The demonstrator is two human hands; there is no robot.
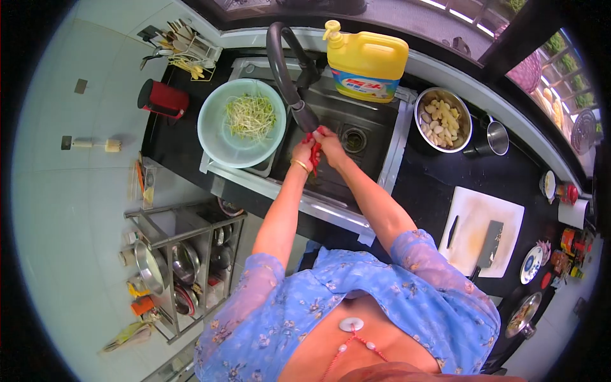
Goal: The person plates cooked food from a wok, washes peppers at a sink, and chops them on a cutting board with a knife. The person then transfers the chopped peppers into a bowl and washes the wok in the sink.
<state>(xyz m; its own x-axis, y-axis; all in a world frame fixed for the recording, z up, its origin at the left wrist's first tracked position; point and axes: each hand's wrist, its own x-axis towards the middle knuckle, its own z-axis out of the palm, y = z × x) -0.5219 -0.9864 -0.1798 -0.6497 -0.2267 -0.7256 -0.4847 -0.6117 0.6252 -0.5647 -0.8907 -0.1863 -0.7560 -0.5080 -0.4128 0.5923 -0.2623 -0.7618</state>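
Note:
Over the dark sink basin (366, 121), my left hand (303, 154) and my right hand (329, 141) are together under the black faucet (304, 116). Both have their fingers closed around red chili peppers (314, 156), which hang down between them. To the left of my hands, a pale green bowl (210, 141) holds sprouts (251, 118) at the sink's edge. Whether water is running cannot be made out.
A yellow jug (375, 57) stands behind the sink. At the right are a steel bowl (442, 120) of peeled pieces, a metal cup (496, 138), and a white cutting board (468, 235) with a cleaver (491, 244). A rack of pots (184, 262) stands lower left.

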